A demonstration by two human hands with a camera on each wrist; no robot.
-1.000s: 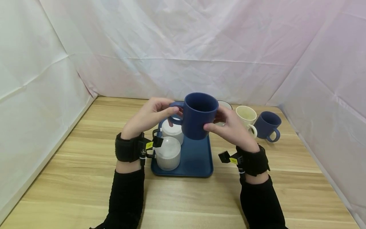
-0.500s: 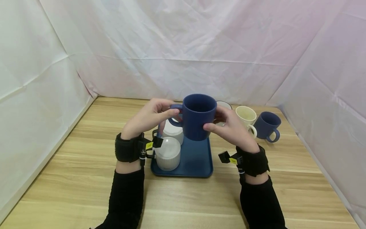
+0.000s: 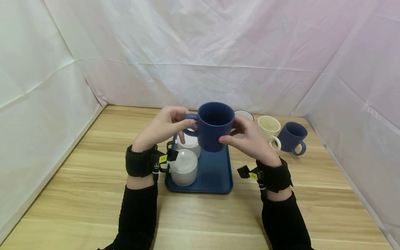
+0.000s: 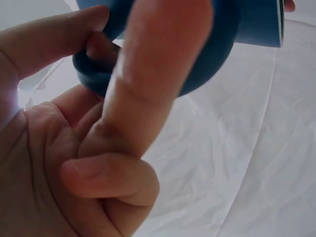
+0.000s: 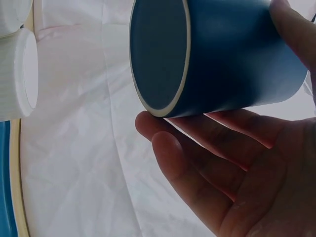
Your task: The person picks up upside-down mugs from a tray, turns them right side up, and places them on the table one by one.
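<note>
Fingers (image 3: 184, 122) of left hand (image 3: 162, 127) pinching handle of dark blue mug (image 3: 215, 126), right hand (image 3: 250, 140) curled around its far side, held upright above blue tray (image 3: 215, 173) on counter (image 3: 78, 194). Likely rigid, smooth, breakable ceramic, moderately heavy; best taken by handle plus wall. No legible brand; yellow wrist-strap tags (image 3: 163, 159) unreadable.
</note>
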